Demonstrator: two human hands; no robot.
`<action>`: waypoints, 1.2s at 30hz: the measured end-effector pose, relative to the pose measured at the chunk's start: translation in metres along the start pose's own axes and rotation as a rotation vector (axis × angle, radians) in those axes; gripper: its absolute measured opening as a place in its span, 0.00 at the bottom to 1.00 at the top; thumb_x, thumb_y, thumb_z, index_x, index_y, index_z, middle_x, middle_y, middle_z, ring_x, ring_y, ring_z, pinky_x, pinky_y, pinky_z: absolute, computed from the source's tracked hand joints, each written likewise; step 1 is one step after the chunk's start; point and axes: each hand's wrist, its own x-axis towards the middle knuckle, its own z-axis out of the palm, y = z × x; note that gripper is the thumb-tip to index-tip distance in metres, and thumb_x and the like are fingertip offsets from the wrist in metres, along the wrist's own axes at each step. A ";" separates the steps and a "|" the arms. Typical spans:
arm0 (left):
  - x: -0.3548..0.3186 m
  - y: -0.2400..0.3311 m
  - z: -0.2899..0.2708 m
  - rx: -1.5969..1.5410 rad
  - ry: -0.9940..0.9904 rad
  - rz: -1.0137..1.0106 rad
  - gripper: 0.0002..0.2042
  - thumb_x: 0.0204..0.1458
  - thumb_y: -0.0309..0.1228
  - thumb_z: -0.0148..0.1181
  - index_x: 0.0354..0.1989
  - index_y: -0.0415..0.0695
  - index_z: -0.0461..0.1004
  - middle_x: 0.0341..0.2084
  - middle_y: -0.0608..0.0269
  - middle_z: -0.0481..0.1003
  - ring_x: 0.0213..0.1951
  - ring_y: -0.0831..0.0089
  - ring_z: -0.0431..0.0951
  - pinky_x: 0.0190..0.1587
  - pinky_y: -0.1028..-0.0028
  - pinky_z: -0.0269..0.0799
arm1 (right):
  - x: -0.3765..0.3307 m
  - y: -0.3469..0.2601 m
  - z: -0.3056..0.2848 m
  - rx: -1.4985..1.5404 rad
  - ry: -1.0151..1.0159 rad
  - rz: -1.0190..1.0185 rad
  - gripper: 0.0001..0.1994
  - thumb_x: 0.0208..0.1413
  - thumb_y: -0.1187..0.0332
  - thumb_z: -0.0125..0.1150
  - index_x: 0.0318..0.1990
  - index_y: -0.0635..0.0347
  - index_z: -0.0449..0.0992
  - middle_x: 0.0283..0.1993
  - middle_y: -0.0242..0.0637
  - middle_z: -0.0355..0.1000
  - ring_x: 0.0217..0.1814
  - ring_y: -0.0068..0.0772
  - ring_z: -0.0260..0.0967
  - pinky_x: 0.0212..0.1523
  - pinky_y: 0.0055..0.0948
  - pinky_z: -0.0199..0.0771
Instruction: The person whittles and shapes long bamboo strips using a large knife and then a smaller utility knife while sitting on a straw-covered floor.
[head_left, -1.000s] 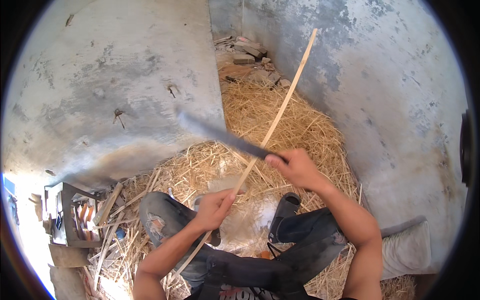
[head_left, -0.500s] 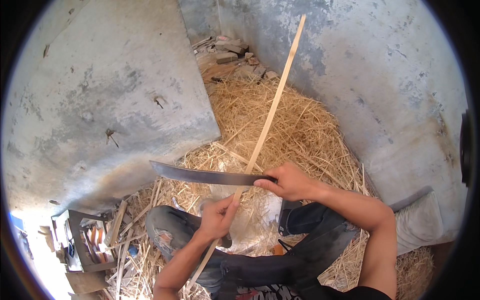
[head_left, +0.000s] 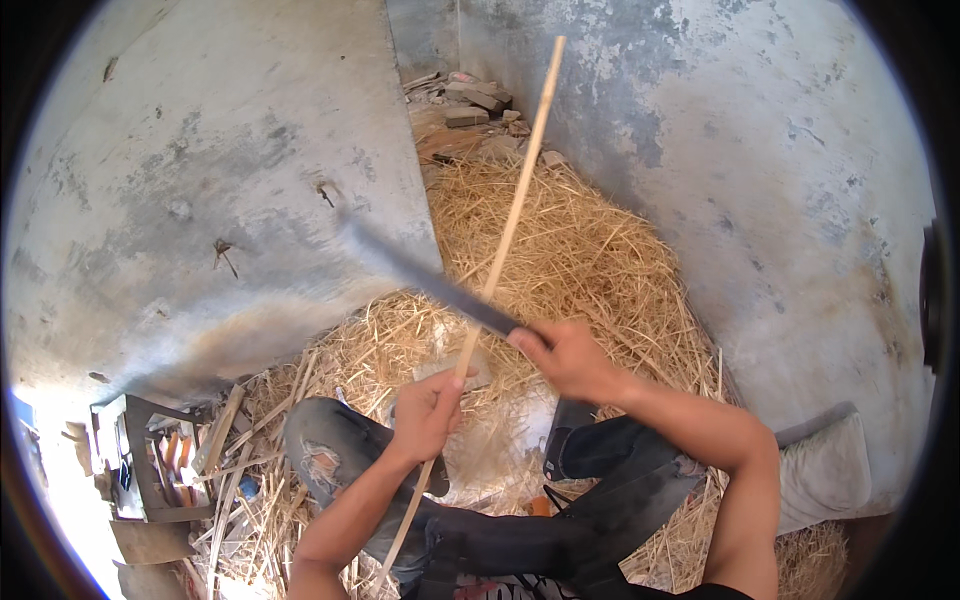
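My left hand [head_left: 428, 414] is closed around a long, thin, pale strip of wood or bamboo [head_left: 512, 218]. The strip slants from between my legs up toward the far wall. In my right hand [head_left: 568, 360] I grip a machete [head_left: 440, 285] with a long dark blade, blurred by motion. Its blade crosses the strip above my left hand and points to the far left; whether the edge touches the strip I cannot tell. The machete's handle is mostly hidden in my fist.
A heap of straw-like shavings [head_left: 570, 250] covers the floor ahead. Grey walls [head_left: 740, 200] rise around it, with broken bricks [head_left: 466, 116] in the corner. Wooden strips [head_left: 222, 520] and a dark frame with tools [head_left: 150, 460] lie at left. A pale sack [head_left: 825, 465] leans at right.
The machete's tip has swung up and away from me, so the blade slants more steeply. The strip has turned slightly and its far end now stands further left.
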 end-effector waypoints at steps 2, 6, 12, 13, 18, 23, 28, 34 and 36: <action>0.005 0.001 -0.001 -0.087 0.050 0.040 0.20 0.71 0.40 0.48 0.51 0.32 0.76 0.10 0.74 0.62 0.14 0.88 0.56 0.19 0.81 0.50 | -0.004 -0.006 0.014 0.038 -0.082 -0.078 0.20 0.67 0.53 0.58 0.36 0.65 0.80 0.19 0.48 0.69 0.19 0.44 0.66 0.25 0.39 0.67; 0.005 0.003 -0.005 -0.092 0.035 0.076 0.20 0.71 0.40 0.47 0.52 0.33 0.77 0.11 0.76 0.62 0.14 0.88 0.57 0.19 0.81 0.51 | 0.006 -0.011 0.004 -0.055 -0.128 -0.092 0.20 0.67 0.53 0.58 0.37 0.65 0.80 0.21 0.50 0.70 0.20 0.44 0.69 0.26 0.39 0.68; -0.009 -0.003 -0.011 -0.081 -0.123 0.022 0.19 0.71 0.38 0.48 0.55 0.35 0.76 0.12 0.78 0.63 0.16 0.89 0.59 0.20 0.82 0.52 | 0.036 0.014 -0.029 0.300 0.160 0.222 0.22 0.66 0.48 0.58 0.34 0.61 0.78 0.19 0.35 0.70 0.19 0.28 0.70 0.22 0.32 0.67; -0.013 -0.005 -0.012 -0.059 -0.168 0.017 0.18 0.70 0.37 0.48 0.55 0.35 0.76 0.12 0.78 0.63 0.16 0.89 0.60 0.20 0.82 0.53 | 0.039 0.020 -0.034 0.430 0.211 0.227 0.20 0.65 0.50 0.60 0.33 0.60 0.76 0.18 0.32 0.69 0.18 0.25 0.68 0.20 0.29 0.66; -0.022 -0.009 -0.012 -0.104 -0.320 -0.047 0.16 0.70 0.36 0.49 0.50 0.35 0.76 0.15 0.73 0.70 0.16 0.89 0.66 0.21 0.85 0.60 | 0.044 0.024 -0.063 0.844 0.527 0.227 0.17 0.58 0.58 0.71 0.27 0.53 0.68 0.18 0.28 0.67 0.14 0.18 0.60 0.15 0.21 0.62; -0.028 0.005 -0.008 -0.034 -0.459 -0.097 0.13 0.67 0.33 0.54 0.50 0.37 0.77 0.18 0.71 0.73 0.19 0.86 0.74 0.24 0.85 0.67 | 0.039 0.037 -0.093 1.037 0.649 0.210 0.18 0.53 0.64 0.74 0.27 0.50 0.65 0.22 0.29 0.68 0.16 0.15 0.58 0.17 0.20 0.63; -0.026 -0.011 -0.007 0.125 -0.512 0.084 0.06 0.59 0.29 0.65 0.33 0.39 0.79 0.14 0.77 0.66 0.18 0.89 0.60 0.21 0.80 0.55 | 0.035 0.052 -0.098 0.885 0.660 0.294 0.19 0.53 0.65 0.74 0.29 0.49 0.63 0.27 0.30 0.71 0.17 0.13 0.58 0.17 0.19 0.64; -0.019 -0.008 -0.004 0.209 -0.602 0.233 0.07 0.51 0.28 0.71 0.26 0.40 0.79 0.11 0.73 0.64 0.16 0.86 0.58 0.19 0.78 0.52 | 0.035 0.061 -0.093 0.769 0.686 0.362 0.15 0.53 0.68 0.74 0.31 0.54 0.67 0.23 0.25 0.66 0.18 0.16 0.61 0.18 0.21 0.65; -0.019 -0.013 -0.005 0.207 -0.628 0.239 0.06 0.50 0.27 0.72 0.33 0.38 0.83 0.13 0.70 0.69 0.15 0.86 0.60 0.20 0.80 0.55 | 0.036 0.065 -0.089 0.763 0.695 0.361 0.13 0.54 0.71 0.72 0.34 0.56 0.69 0.24 0.27 0.65 0.18 0.18 0.62 0.18 0.22 0.66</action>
